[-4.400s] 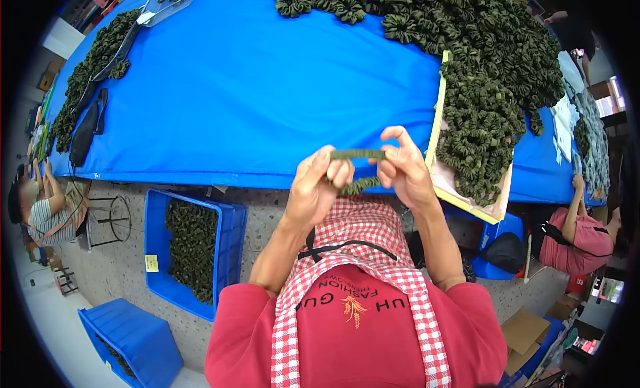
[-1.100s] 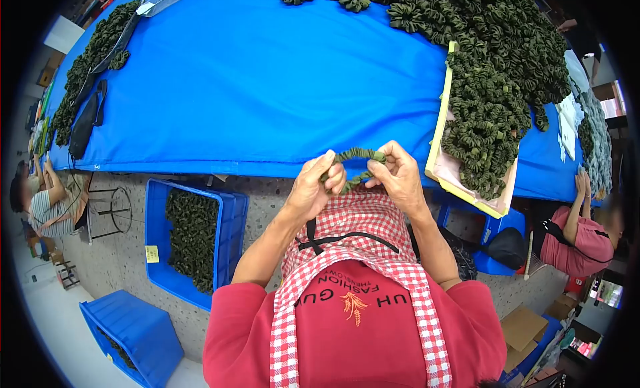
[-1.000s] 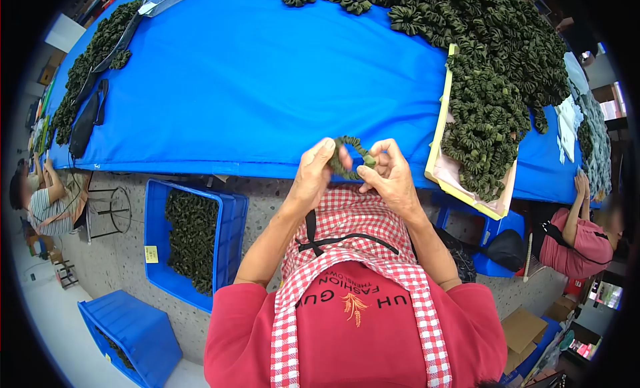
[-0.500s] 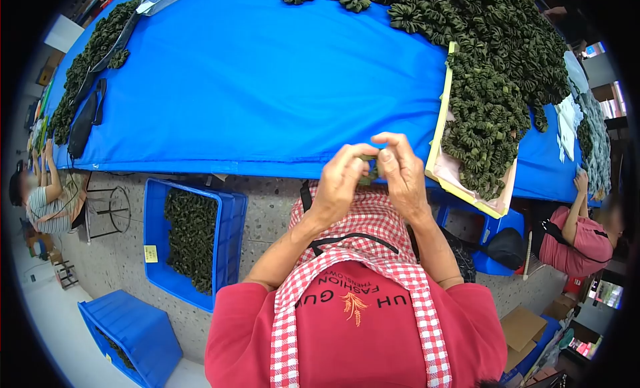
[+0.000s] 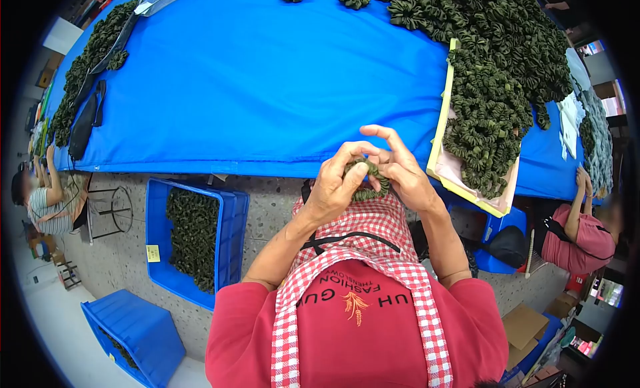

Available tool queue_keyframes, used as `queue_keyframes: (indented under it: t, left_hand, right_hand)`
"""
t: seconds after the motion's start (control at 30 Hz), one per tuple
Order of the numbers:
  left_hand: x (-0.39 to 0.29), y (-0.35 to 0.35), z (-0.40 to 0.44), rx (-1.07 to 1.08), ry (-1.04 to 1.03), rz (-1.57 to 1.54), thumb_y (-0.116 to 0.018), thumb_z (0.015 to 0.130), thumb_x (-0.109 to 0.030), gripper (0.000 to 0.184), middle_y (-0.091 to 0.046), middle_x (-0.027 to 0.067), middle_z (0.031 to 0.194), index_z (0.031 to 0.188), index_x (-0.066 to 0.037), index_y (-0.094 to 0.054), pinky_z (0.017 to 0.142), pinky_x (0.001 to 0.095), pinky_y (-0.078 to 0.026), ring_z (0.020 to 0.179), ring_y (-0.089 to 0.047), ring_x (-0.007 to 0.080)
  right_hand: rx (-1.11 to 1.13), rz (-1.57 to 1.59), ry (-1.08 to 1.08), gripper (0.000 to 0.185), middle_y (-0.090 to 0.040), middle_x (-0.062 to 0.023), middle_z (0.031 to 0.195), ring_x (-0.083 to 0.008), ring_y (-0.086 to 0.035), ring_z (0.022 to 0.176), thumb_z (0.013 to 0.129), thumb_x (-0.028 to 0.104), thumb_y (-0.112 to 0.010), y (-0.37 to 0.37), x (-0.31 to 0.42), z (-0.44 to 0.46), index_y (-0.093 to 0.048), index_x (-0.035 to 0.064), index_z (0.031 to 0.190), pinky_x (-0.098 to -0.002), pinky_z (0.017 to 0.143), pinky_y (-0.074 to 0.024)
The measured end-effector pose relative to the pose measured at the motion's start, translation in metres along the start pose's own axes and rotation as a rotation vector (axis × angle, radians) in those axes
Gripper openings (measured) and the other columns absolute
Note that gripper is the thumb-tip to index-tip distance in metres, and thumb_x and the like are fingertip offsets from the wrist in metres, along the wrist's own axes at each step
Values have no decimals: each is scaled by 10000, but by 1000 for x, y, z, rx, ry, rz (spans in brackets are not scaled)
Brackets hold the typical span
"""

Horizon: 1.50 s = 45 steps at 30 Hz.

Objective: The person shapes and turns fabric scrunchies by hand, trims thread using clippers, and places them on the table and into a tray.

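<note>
A dark green scrunchie (image 5: 368, 193) is held between my two hands, just in front of the table edge and above my checked apron. My left hand (image 5: 341, 179) grips its left side with thumb and fingers. On the other side, my right hand (image 5: 408, 177) pinches the ring, its index finger raised away from it. Fingers cover part of the scrunchie. To the right of my hands, a yellow-edged tray (image 5: 441, 131) holds a heap of similar green scrunchies (image 5: 483, 121).
A blue cloth (image 5: 253, 88) covers the table. More scrunchies (image 5: 493, 28) are piled at the back right. Blue crates (image 5: 230, 241) stand on the floor at left, one filled with dark green pieces. A person (image 5: 53, 195) works at far left, another (image 5: 577, 235) at far right.
My hands have turned slightly, and more of the scrunchie's ring now shows between them. My right index finger has lifted and shifted left.
</note>
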<state>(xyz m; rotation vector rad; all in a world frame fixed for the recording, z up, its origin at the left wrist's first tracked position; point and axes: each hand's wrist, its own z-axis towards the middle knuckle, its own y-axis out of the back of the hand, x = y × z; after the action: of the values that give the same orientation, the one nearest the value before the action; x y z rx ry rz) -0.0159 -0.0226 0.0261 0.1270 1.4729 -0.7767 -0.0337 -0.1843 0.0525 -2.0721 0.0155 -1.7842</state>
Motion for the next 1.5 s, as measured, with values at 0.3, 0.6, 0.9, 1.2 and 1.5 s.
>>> queue_keyframes:
  t: [0.3,0.6,0.9,1.2,1.5]
  left_hand:
    - [-6,4,-1,81,23,-577,-454,943,-87,259,-522,56,803,1198,-41,-439,566,228,-368,614,-452,100]
    - [-28,22,-2,112,168,-21,-449,922,-60,240,-481,-1,674,1161,-57,-439,546,223,-324,590,-409,82]
    - [-26,14,-5,136,119,405,-447,897,-28,198,-496,2,667,1091,-69,-437,521,230,-312,568,-404,77]
    - [-14,20,-12,24,93,-241,-466,877,-3,212,-496,-4,650,1073,-75,-427,523,216,-319,558,-415,76]
    - [-24,19,-7,82,129,283,-484,906,-39,256,-481,-17,654,1157,-64,-440,528,206,-334,560,-430,68]
  right_hand:
    - [-19,222,-17,485,-511,-35,767,-93,-416,615,850,52,-398,-11,10,-1,-367,49,1334,-200,574,-338]
    - [-36,-354,104,303,-510,-3,690,-81,-393,575,844,47,-453,14,8,-7,-548,46,1132,-208,542,-314]
    - [-90,-1069,542,137,-617,-2,731,-116,-460,602,753,80,-701,8,-3,-9,-662,65,884,-243,595,-381]
    - [-137,-802,293,262,-634,-3,756,-138,-484,645,646,73,-786,16,0,-20,-684,66,888,-276,635,-402]
    - [10,-1067,497,203,-621,-1,796,-145,-512,666,741,107,-743,14,-10,-14,-662,91,926,-278,784,-395]
